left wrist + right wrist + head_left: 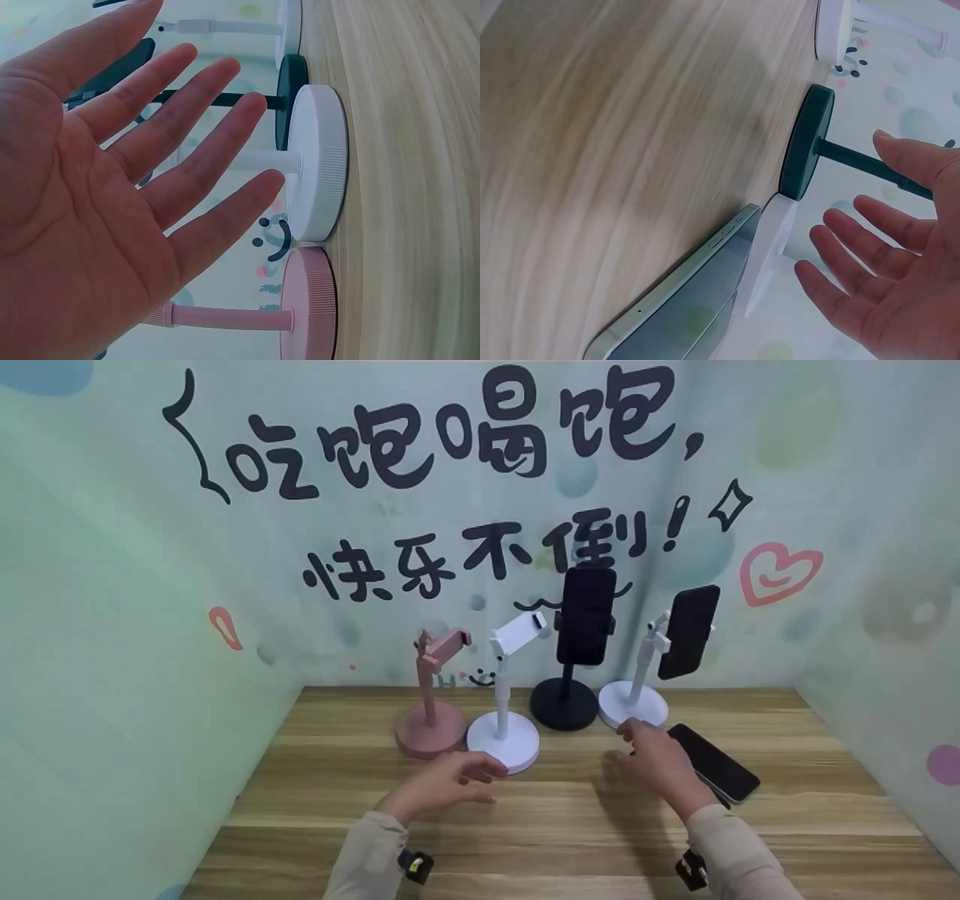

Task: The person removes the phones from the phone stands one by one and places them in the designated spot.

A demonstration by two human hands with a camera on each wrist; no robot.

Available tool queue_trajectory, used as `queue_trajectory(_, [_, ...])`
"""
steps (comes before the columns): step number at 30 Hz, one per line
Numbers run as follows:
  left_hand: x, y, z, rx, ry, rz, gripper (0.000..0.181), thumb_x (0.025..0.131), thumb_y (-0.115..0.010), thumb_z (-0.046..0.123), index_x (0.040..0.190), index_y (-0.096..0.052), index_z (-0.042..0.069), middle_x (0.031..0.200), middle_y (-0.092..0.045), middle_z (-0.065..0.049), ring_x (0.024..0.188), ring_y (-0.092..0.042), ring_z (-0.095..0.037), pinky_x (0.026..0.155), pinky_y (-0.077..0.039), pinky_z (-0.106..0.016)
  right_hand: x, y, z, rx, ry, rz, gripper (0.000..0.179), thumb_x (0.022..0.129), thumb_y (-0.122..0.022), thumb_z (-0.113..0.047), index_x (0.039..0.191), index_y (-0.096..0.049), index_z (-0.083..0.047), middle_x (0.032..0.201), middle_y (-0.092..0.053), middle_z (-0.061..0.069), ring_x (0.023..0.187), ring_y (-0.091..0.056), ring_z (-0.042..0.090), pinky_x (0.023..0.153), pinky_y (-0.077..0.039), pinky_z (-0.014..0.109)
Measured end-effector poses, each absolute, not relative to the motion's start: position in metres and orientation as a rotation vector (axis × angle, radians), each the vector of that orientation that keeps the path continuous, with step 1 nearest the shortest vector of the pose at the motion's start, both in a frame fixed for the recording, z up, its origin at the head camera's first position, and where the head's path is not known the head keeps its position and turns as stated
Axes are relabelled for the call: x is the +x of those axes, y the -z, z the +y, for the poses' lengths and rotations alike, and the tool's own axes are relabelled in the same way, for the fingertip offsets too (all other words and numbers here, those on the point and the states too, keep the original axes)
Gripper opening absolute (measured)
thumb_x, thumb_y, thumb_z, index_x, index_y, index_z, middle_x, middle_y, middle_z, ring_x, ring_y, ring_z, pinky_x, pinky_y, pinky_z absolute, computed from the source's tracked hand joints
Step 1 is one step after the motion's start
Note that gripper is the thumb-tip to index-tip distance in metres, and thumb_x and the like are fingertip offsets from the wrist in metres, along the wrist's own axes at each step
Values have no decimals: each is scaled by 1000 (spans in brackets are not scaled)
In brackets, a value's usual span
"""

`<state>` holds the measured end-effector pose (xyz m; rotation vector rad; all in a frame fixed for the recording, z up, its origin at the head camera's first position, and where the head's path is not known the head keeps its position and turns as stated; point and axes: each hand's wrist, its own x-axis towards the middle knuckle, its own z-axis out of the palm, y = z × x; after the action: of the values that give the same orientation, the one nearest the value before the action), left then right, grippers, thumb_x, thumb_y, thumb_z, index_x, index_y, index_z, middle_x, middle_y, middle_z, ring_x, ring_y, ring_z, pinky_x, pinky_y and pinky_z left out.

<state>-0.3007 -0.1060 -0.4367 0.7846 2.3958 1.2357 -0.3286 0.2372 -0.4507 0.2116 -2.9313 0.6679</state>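
Both hands are hovering with fingers spread, grasping nothing: left hand (pixel 442 784) nearing the empty white stand (pixel 504 697), right hand (pixel 652 761) beside the loose phone (pixel 714 761) lying flat on the table (pixel 525 825). Two stands are already carrying phones; the pink stand (pixel 431 697) and this white one are standing empty.

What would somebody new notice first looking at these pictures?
Probably the row of four phone stands at the back of the wooden table: pink, white, black, white, the two on the right each holding a dark phone. Next, the open left hand and right hand hovering in front, beside a phone lying flat.
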Motion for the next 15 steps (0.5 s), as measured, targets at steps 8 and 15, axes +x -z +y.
queue_trajectory(8, [-299, 436, -105, 798, -1239, 2388, 38, 92, -72, 22, 127, -63, 9, 131, -66, -9, 126, -60, -31, 109, -42, -58, -338, 449, 231, 229, -737, -2893, 43, 90, -72, -29, 120, -61, -1, 120, -67, 22, 110, -64, 39, 92, -52, 56])
queue_trajectory(15, [-298, 438, -105, 821, -1262, 2370, 37, 92, -71, 20, 126, -63, 7, 131, -66, -11, 127, -59, -35, 109, -40, -62, -345, 450, 227, 257, -771, -2844, 41, 90, -73, -27, 119, -61, -1, 117, -69, 21, 109, -65, 39, 92, -52, 55])
